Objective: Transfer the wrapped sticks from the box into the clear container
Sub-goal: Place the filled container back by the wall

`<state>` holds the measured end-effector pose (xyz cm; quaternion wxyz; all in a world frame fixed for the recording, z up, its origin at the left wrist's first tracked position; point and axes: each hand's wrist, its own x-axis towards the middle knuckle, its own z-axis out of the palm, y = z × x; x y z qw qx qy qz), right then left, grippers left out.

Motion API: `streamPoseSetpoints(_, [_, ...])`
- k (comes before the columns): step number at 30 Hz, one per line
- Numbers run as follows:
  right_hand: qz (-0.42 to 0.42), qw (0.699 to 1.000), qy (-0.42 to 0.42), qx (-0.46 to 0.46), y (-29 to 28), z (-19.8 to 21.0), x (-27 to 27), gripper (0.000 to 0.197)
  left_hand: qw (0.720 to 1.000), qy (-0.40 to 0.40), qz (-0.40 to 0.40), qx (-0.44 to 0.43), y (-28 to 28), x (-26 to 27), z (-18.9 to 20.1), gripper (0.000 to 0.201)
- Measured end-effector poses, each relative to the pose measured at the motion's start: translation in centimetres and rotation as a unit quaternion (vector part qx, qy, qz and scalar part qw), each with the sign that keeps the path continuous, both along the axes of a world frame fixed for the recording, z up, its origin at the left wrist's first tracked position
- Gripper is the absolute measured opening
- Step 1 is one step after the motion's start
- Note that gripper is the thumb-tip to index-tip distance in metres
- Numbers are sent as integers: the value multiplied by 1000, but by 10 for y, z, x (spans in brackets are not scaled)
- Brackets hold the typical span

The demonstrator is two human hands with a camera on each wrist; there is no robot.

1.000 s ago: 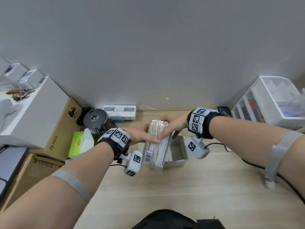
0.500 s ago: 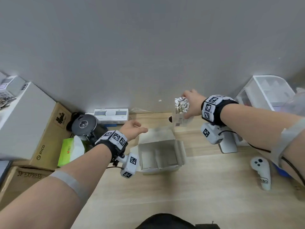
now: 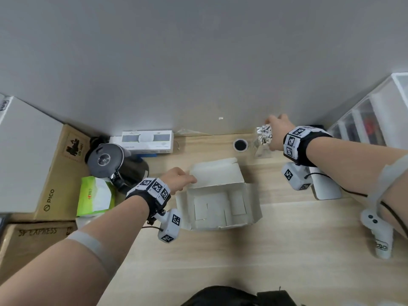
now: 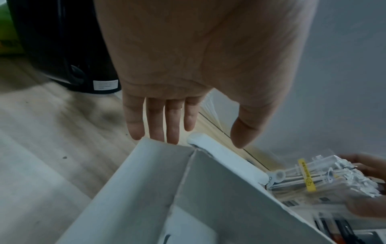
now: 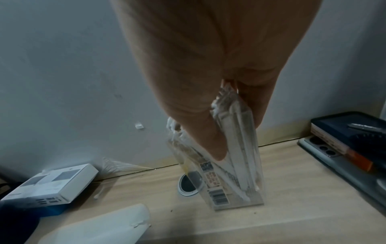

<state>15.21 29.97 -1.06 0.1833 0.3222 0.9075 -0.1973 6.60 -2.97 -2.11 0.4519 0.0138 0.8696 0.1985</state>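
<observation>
The white cardboard box (image 3: 220, 202) lies open mid-table, and its inside shows only bare card. My right hand (image 3: 272, 127) grips the top of the clear container (image 3: 262, 140), packed with wrapped sticks (image 5: 236, 148), at the back right by the wall. In the right wrist view thumb and fingers of that hand (image 5: 238, 138) curl round the container (image 5: 236, 186), which stands tilted with its base down at the tabletop. My left hand (image 3: 191, 178) hovers open at the box's back left corner. Its straight fingers (image 4: 173, 125) hang just above the box flap (image 4: 146, 181).
A black kettle (image 3: 110, 160), a green tissue pack (image 3: 95, 195) and cardboard boxes (image 3: 55, 173) crowd the left. A flat white box (image 3: 143, 140) and a round cable hole (image 3: 240, 145) sit by the wall. Clear drawers (image 3: 375, 120) and a white controller (image 3: 379, 235) are right.
Both hands held the container of sticks above the box a second ago. The right hand has carried it right and back toward the wall; the left hand let go and opened.
</observation>
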Motion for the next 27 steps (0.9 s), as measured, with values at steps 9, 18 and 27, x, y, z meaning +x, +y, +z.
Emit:
streamPoseSetpoints(9, [-20, 1000, 3, -2, 4, -5, -4, 87, 997, -71, -14, -27, 7, 0, -5, 60])
streamPoseSetpoints(18, [-6, 977, 137, 164, -22, 14, 28, 69, 993, -110, 26, -28, -8, 7, 3, 73])
streamPoseSetpoints(27, [44, 990, -11, -136, -90, -3, 69, 57, 999, -32, -10, -1, -30, 24, 23, 43])
